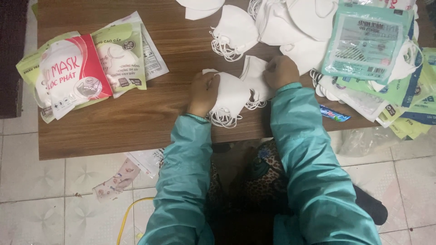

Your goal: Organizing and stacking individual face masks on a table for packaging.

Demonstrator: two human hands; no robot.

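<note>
My left hand [203, 92] grips a stack of white folded face masks [231, 94] on the brown wooden table [136, 122], their ear loops hanging toward the front edge. My right hand [281, 71] pinches another white mask [254, 72] just to the right of that stack. Both arms wear teal sleeves. More loose white masks [236, 29] lie in a heap behind my hands.
Several printed mask packets [77, 68] lie at the table's left. A pile of green and blue packets [368, 41] covers the right side, with a small blue wrapper [334, 113] near the front edge. Scraps and a yellow cable [125, 218] lie on the tiled floor.
</note>
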